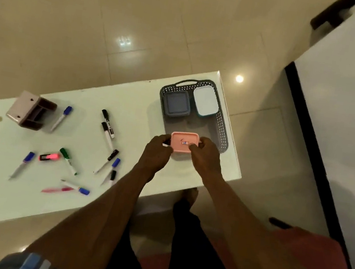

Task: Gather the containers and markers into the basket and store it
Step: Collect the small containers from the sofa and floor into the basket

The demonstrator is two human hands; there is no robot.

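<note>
A pink lidded container (184,142) is held over the near end of the grey perforated basket (223,130). My left hand (157,152) grips its left side and my right hand (205,155) grips its right side. Inside the basket's far end sit a grey-blue container (176,105) and a white container with a teal base (205,101). Several markers lie scattered on the white table (129,108) to the left, among them black-capped ones (108,127), blue-capped ones (61,118), a green one (67,160) and a pink highlighter (49,157).
A pinkish-brown organiser (30,113) lies tipped on its side at the table's left end. A pink pen (57,190) lies near the front edge. Shiny tiled floor surrounds the low table. A white surface with a dark edge (350,92) stands on the right.
</note>
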